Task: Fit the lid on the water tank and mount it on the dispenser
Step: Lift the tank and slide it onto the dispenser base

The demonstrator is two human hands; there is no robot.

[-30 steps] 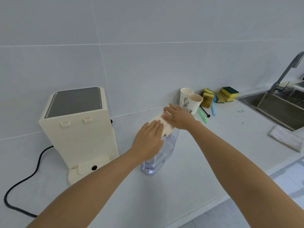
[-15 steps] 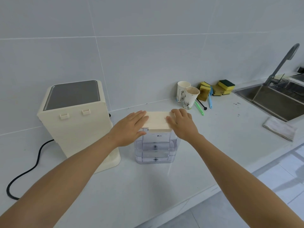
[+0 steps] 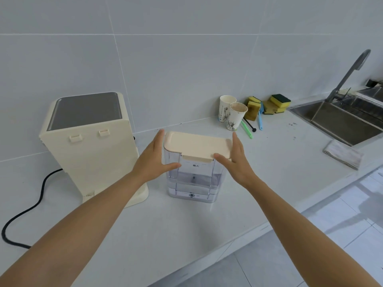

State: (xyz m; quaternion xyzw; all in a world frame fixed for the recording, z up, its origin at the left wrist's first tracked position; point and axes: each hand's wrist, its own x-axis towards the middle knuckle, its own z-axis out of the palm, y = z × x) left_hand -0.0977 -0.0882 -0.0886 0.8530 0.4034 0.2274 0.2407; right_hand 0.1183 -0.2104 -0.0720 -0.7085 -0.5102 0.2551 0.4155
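Observation:
The clear water tank (image 3: 192,179) stands upright on the white counter, with some water in its lower part. Its cream lid (image 3: 196,145) sits flat on top. My left hand (image 3: 153,160) presses against the tank's left side, thumb across the front wall. My right hand (image 3: 238,162) clasps the right side, thumb under the lid's front lip. The cream dispenser (image 3: 93,158), grey on top, stands just left of the tank, apart from it. Two small hooks and a low base ledge on the dispenser face me.
A black power cord (image 3: 27,208) runs left from the dispenser. Two paper cups (image 3: 234,114), sponges (image 3: 269,104) and small brushes lie behind the tank to the right. Further right are a steel sink (image 3: 339,121), a faucet (image 3: 348,75) and a folded cloth (image 3: 342,153).
My hands slid off the top of the lid and down to the tank's left and right sides. The lid stays seated and the tank stays on the counter.

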